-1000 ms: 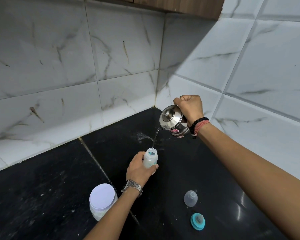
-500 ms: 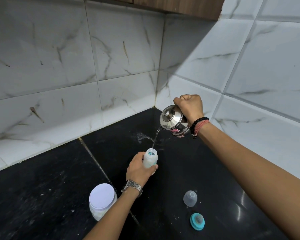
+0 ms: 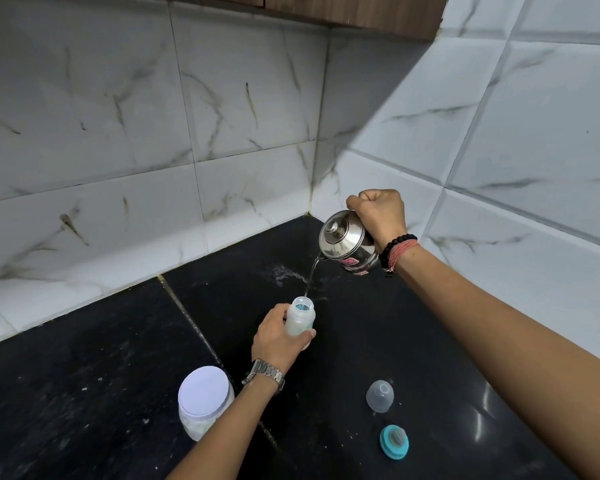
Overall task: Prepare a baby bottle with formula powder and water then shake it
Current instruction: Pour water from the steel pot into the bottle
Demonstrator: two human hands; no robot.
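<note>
Above the counter (image 3: 84, 393), right hand (image 3: 380, 216) grips kettle (image 3: 349, 242); left hand (image 3: 278, 339) grips bottle (image 3: 300, 318)

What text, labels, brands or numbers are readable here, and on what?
Nothing legible.
Steel kettle, tilted in the right hand: pink-red sticker on its lower side, print too blurred to read.
Baby bottle, in the left hand: teal marks on its side, too small to read.
White-lidded jar: no text visible.
Wristwatch: dial not visible.
</note>
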